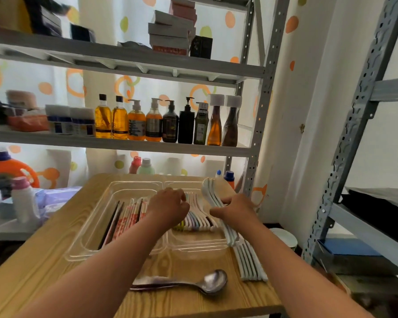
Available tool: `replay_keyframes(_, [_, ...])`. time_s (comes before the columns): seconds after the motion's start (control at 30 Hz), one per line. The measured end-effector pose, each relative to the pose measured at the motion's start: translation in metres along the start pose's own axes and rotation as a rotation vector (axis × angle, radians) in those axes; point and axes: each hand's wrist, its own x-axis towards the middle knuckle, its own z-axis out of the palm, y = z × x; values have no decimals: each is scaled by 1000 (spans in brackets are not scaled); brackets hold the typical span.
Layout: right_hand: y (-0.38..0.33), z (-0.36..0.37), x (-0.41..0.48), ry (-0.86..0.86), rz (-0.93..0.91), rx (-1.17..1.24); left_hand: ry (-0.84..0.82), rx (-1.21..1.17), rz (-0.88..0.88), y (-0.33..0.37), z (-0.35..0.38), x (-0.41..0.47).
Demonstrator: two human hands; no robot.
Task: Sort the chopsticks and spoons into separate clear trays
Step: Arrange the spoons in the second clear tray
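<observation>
Tabletop (55,271): pale wood grain
Trays (94,214): clear
Chopsticks (124,221): red-and-white patterned, some black
Spoons (210,193): white
Metal spoon (213,282): silver
Curtain (227,19): white, orange and green spots

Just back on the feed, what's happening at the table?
A person is sorting cutlery. The right hand grips a bundle of white spoons over the right tray, which already holds coloured spoons. The left hand is curled over those; whether it holds any is unclear. Chopsticks lie in the left tray. Metal spoons wait on the table.
</observation>
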Motion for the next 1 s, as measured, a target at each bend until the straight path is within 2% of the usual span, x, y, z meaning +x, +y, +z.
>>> replay_keyframes(0.23, [-25, 51, 26, -78, -31, 10, -139, -25, -51, -43, 1, 2])
replay_keyframes(0.43, [-15, 91, 42, -192, 36, -34, -134, -180, -54, -54, 13, 3])
replay_keyframes(0.67, [-7, 94, 42, -313, -15, -75, -114, -232, -48, -56, 16, 4])
replay_keyframes(0.83, [-5, 96, 40, -339, 4, -37, -126, -233, -54, -56, 17, 2])
replay_keyframes(1.0, [-7, 95, 36, -331, 20, -101, -139, -233, -64, -57, 18, 2])
